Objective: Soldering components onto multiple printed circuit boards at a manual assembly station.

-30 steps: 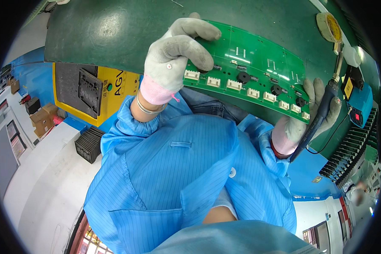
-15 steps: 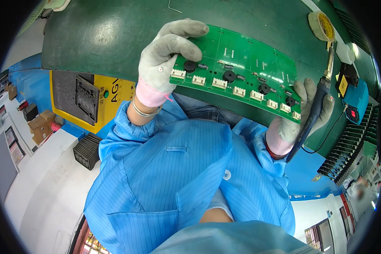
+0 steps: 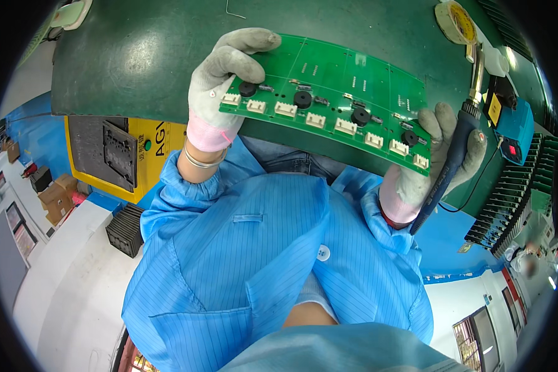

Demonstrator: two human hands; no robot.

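Observation:
A green circuit board (image 3: 332, 74) is held up above the bench, its component side facing me. White connectors run along its near edge, with round black buzzers and small parts behind them. My left hand (image 3: 220, 77), in a grey-white glove with a pink cuff, grips the board's left end, fingers curled over it. At the right end, my gloved right hand (image 3: 425, 180) supports the board's edge. That same hand also holds a soldering iron (image 3: 447, 162) with a dark blue handle, its metal tip pointing away from me.
The dark green bench top (image 3: 149, 56) lies under the board. A tape roll (image 3: 455, 22) sits at the far right, near a blue soldering station (image 3: 516, 131) with a red display. Black slotted racks (image 3: 514, 192) stand to the right. A yellow machine (image 3: 99, 177) is at the left.
Both hands and the board have shifted slightly left in the view, and the board's tilt has changed a little. The soldering iron remains in my right hand.

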